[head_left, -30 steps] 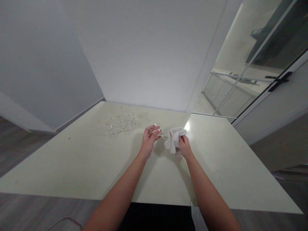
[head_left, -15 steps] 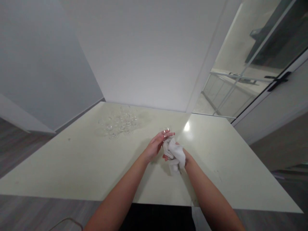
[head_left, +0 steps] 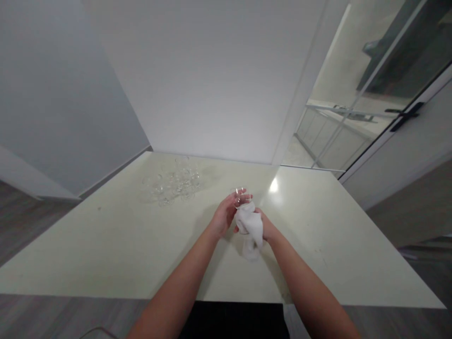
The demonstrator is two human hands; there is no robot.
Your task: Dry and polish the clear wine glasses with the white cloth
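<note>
A clear drinking glass [head_left: 242,198] is in my left hand [head_left: 226,213], whose fingers wrap round its far side and show through it. In my right hand [head_left: 263,225] is a crumpled white cloth [head_left: 249,222], pressed against the near end of the glass. The cloth hides most of my right fingers and the lower part of the glass. A loose end of the cloth hangs down toward the table. Both hands are close together above the middle of the table.
Several clear glasses [head_left: 173,182] stand grouped at the back left of the pale table [head_left: 116,245]. A white wall [head_left: 219,94] rises behind the table's far edge. To the right are a glass partition and a door with a black handle [head_left: 406,117].
The glass and cloth have shifted slightly left and turned a little. My right hand has moved left with the cloth, around the glass. The grouped glasses have stayed in place.
</note>
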